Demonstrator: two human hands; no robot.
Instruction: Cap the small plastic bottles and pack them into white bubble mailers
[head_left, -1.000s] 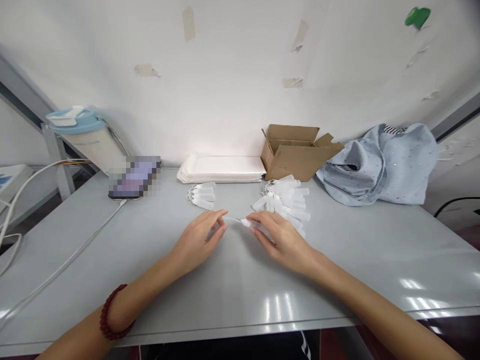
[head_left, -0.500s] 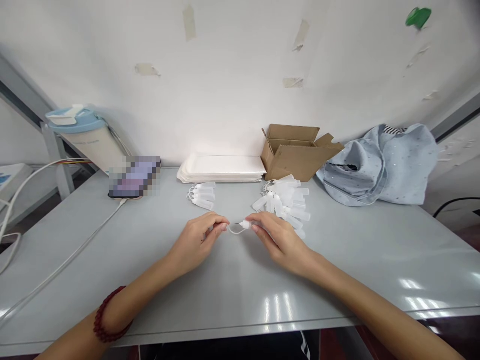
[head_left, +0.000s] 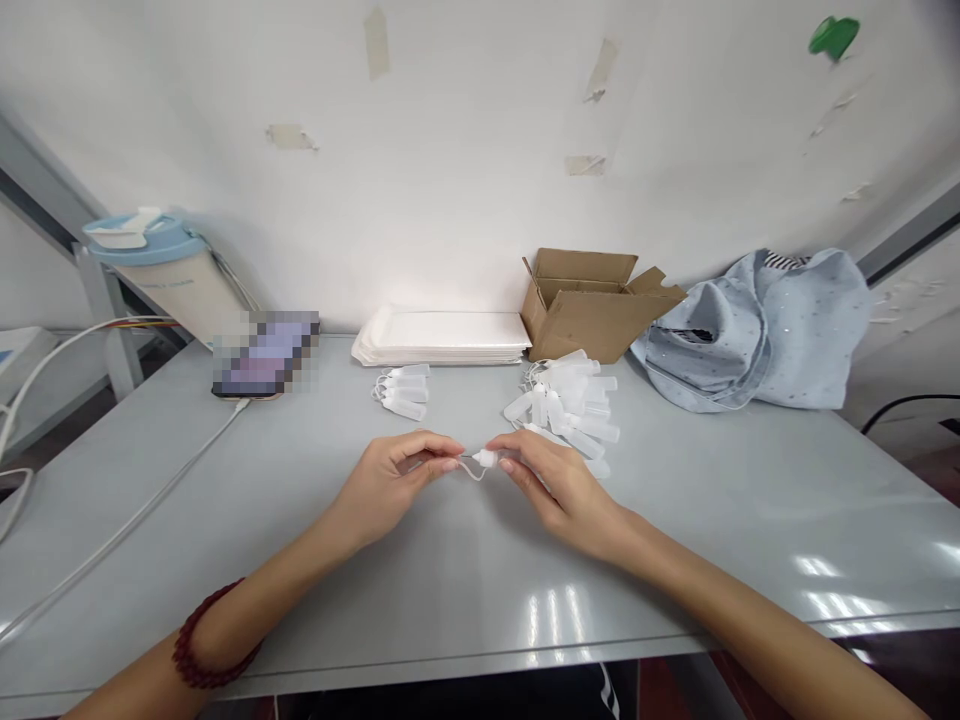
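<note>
In the head view, I see a small needle-tipped bottle [head_left: 487,458] held above the bench [head_left: 465,600], well in from its near edge. The right hand [head_left: 562,490] pinches it, thumb and fingers nearly closed; the left hand [head_left: 386,485] is pinched around the far end of its white tether [head_left: 472,473], though I can't tell what sits between those fingertips. Towards the far edge lie a bottle pile [head_left: 574,385] and a smaller row [head_left: 406,390]. The step looks like lining up tether end and needle; the next move calls for steady, straight alignment.
</note>
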